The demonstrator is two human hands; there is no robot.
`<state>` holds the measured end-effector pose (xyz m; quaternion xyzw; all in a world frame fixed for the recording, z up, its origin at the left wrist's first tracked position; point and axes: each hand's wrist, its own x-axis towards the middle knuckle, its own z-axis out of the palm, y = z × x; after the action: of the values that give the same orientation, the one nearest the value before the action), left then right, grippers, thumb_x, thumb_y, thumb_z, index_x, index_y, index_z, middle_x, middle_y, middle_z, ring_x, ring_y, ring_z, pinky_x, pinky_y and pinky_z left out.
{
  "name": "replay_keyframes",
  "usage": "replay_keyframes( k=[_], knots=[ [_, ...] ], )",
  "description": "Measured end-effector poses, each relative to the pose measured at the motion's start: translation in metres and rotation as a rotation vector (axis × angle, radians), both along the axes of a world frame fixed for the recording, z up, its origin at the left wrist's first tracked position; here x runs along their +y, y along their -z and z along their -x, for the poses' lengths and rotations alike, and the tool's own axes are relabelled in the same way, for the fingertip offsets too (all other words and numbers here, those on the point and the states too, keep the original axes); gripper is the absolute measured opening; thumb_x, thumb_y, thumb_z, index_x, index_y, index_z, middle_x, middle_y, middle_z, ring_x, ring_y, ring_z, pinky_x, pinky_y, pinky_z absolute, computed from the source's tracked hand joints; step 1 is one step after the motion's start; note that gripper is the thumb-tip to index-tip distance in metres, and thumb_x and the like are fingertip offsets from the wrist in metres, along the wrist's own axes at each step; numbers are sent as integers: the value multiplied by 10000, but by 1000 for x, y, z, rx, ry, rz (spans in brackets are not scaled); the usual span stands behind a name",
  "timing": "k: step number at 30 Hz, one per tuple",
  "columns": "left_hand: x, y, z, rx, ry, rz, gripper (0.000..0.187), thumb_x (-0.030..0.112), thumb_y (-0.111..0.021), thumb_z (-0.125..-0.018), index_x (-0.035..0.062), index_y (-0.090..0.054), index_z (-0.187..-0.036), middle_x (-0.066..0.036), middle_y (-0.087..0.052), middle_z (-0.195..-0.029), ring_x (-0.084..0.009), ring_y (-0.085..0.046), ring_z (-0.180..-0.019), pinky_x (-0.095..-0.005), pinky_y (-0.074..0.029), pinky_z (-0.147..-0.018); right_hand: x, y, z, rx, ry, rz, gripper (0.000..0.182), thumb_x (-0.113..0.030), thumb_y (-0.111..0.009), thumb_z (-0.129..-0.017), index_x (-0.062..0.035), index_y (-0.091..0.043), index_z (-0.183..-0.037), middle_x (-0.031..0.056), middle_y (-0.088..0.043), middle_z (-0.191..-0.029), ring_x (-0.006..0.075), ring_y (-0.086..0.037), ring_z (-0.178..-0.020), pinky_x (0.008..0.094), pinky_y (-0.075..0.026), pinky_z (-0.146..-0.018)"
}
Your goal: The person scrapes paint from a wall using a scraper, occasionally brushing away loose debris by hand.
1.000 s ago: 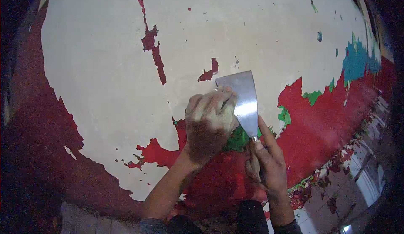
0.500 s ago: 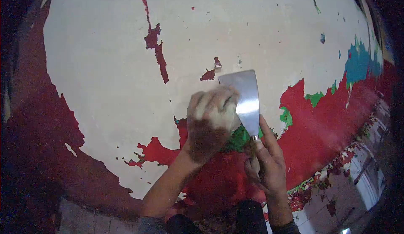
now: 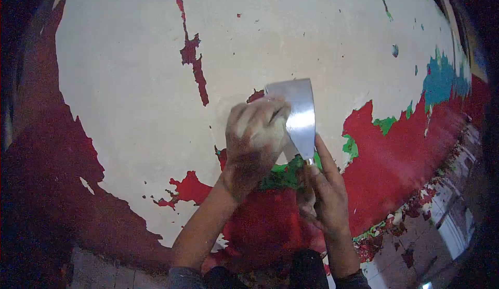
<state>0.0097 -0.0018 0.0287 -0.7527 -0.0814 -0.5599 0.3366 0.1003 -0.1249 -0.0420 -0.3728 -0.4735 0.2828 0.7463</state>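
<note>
My right hand (image 3: 328,198) is wrapped around the handle of a wide metal scraper (image 3: 301,114), its index finger stretched up beside the lower blade. The blade points up and away from me, tilted slightly left, with a bright reflection on it. Against the blade's left side is my left hand (image 3: 254,140), fingers curled and knuckles up, whitened by dust and a little blurred. What those fingers hold, if anything, is hidden. Under both hands lies a large curved surface (image 3: 130,81), mostly bare off-white, with remains of red paint (image 3: 384,148) around its lower part.
Green patches (image 3: 385,124) and a teal patch (image 3: 439,81) show at the right. A dark red strip (image 3: 197,70) runs down the upper left. Paint flakes (image 3: 408,226) litter the tiled floor (image 3: 384,263) at lower right.
Both hands and the scraper have shifted slightly left and up. The blade now covers part of the small dark red patch near its tip. The right hand's grip on the handle is unchanged.
</note>
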Motion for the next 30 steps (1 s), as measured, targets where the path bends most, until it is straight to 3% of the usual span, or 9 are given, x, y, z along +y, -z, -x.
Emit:
replay_keyframes(
  k=[3,6,9,12,17,18,21,30],
  knots=[
    [0,-2,-2,-1,-20,10,274,93,-562,-689,32,-617,-951,-100,-603,-1018,-240,-585,-910,-367,-439,-772,7,-3,-4,23,-27,40,523,-151,-425,-893,-69,-270,-1386,83,-522,-1074,68,-495,-798,210,-428,-697],
    [-4,30,4,93,-109,50,289,134,-554,-731,19,-610,-991,-135,-588,-1091,-268,-576,-976,-393,-437,-777,6,23,0,-21,54,11,532,-158,-432,-898,-78,-252,-1392,50,-539,-945,50,-475,-686,180,-412,-572],
    [-8,53,11,127,-39,150,299,156,-542,-754,10,-606,-1007,-133,-580,-1121,-271,-566,-1019,-407,-436,-787,14,56,-4,21,-10,-18,548,-153,-440,-902,-80,-222,-1399,7,-505,-798,43,-425,-586,165,-362,-465],
    [-2,26,18,93,-122,56,337,192,-596,-706,40,-621,-1006,-123,-593,-1094,-270,-563,-1042,-413,-442,-795,11,15,7,92,-94,56,575,-143,-447,-904,-82,-176,-1408,-30,-429,-694,34,-360,-504,175,-315,-405],
    [0,46,16,104,43,109,345,177,-609,-652,74,-650,-978,-106,-614,-1034,-271,-580,-1009,-414,-448,-802,10,40,0,94,-128,61,571,-123,-428,-904,-80,-167,-1410,-20,-435,-703,32,-363,-485,174,-321,-404],
    [-2,38,18,130,-54,99,372,253,-669,-658,56,-632,-971,-100,-588,-1093,-252,-560,-1035,-379,-441,-811,6,38,2,121,-150,74,569,-118,-422,-904,-77,-165,-1409,-16,-439,-708,32,-366,-484,174,-324,-406],
    [-8,29,14,113,-43,136,376,262,-679,-656,62,-634,-971,-91,-586,-1092,-244,-561,-1031,-380,-441,-813,-6,23,0,66,-112,35,566,-107,-410,-904,-65,-157,-1409,-1,-458,-736,34,-376,-491,171,-325,-407],
    [-6,33,11,81,-68,95,333,216,-658,-671,64,-640,-968,-84,-603,-1046,-230,-574,-997,-382,-439,-792,-5,29,-3,49,-99,35,545,-111,-420,-897,-45,-210,-1395,22,-513,-811,36,-409,-549,159,-350,-474]
  ],
)
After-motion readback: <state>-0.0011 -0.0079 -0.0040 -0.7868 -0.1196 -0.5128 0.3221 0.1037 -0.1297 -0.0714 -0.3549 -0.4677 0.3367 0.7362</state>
